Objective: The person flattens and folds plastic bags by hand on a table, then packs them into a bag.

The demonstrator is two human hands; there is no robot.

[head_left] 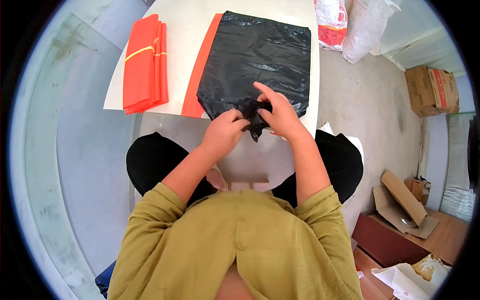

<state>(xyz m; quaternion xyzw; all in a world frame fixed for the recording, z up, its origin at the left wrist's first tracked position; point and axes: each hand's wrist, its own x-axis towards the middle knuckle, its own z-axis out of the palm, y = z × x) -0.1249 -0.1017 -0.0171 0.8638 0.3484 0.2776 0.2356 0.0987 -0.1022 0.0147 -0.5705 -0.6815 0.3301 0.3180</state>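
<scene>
A black plastic bag (257,55) lies flat on the white table, its near end bunched up at the table's front edge. My left hand (225,131) pinches the left side of the bunched part. From the right, my right hand (281,115) grips the same gathered plastic, with its index finger stretched out over the bag. An orange-red sheet (200,75) shows from under the bag's left side. Farther left sits a folded stack of orange-red bags (145,65) with a yellow band around it.
The white table (175,30) ends just in front of my knees. White printed sacks (331,22) stand on the floor beyond its right side. A cardboard box (431,91) and flattened cardboard (402,205) are at the right. Glass panels (90,150) lean at the left.
</scene>
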